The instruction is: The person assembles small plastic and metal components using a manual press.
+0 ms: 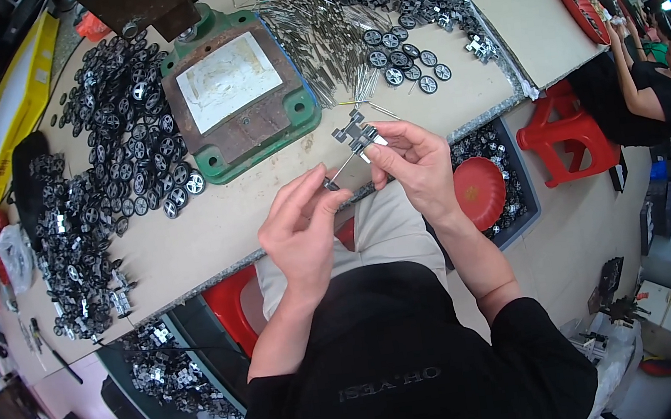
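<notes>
- Head view: the left hand (302, 229) has its fingers (318, 188) pinched narrow on the lower end of a thin metal axle pin (342, 167), just in front of the green press base (240, 95).
- The right hand (416, 164) has its fingers (381, 140) closed on a small dark plastic chassis part (356, 134), which the pin's upper end meets, right of the press base's near corner.
- Both hands hover above the bench (212, 225) edge.
- Black toy wheels (130, 142) lie heaped left of the press base.
- Loose metal pins (323, 39) lie scattered to its right.
- A red bowl (480, 192) sits in a bin below the bench, right of the hands.
</notes>
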A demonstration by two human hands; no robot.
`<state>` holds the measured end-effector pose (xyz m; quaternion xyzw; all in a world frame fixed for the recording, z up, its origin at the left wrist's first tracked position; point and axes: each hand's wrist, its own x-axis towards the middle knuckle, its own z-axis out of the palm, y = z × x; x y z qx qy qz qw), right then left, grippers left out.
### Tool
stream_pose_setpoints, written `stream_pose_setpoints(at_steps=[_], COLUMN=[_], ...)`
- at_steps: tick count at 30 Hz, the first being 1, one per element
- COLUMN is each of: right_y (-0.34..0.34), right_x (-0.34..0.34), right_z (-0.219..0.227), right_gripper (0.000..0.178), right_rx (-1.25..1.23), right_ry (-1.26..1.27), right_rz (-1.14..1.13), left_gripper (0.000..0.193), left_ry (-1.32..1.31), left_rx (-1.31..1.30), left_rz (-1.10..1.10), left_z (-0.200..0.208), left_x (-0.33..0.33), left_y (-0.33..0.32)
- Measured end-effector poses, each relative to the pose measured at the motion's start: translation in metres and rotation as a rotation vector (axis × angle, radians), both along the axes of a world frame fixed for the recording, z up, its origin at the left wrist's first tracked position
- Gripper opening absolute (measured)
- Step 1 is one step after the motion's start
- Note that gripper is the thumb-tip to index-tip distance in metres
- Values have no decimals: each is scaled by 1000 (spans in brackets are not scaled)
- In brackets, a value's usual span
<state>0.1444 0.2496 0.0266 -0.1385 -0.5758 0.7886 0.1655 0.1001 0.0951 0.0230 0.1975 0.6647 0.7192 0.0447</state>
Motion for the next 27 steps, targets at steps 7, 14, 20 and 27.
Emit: stream_pose_setpoints(at_steps=[7, 14, 20, 27], right_y=[-9, -9, -21, 59], right_x=[2, -2, 0, -2], right_z=[-8, -11, -9, 0], right_gripper=[26, 22, 22, 26], right_rx=[102, 446, 315, 1105], right_ry=[69, 178, 54, -188], right_rz=[-61, 46, -66, -289], left_gripper=[28, 30, 27, 26], left_ry=[-591, -804, -536, -777], left_rx=[329, 418, 319, 542], left_rz=[-114, -311, -176, -354], left_z=[-8, -8, -16, -15], left_x=[-6, -15, -12, -18], left_y=[-1, -8, 0, -11])
